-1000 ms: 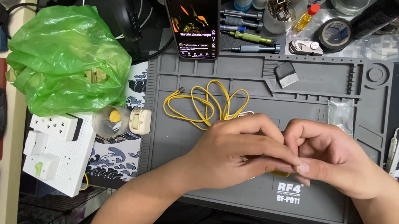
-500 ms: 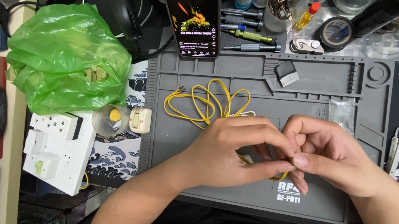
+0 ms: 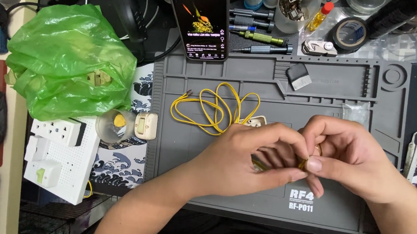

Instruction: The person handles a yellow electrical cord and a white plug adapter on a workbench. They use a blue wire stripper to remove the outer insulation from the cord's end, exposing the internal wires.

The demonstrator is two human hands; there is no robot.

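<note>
I am pinching the end of the yellow wire (image 3: 213, 113) between both sets of fingertips, my left hand (image 3: 245, 156) curling over it and my right hand (image 3: 350, 158) meeting it thumb to thumb, both closed on the wire. The strand is running up and to the left from my left hand, which is nearer its loose coil lying on the grey work mat (image 3: 269, 89). Further left, a small clear cup (image 3: 112, 125) is holding something yellow, and the green plastic bag (image 3: 68, 58) is sagging open over pale parts.
</note>
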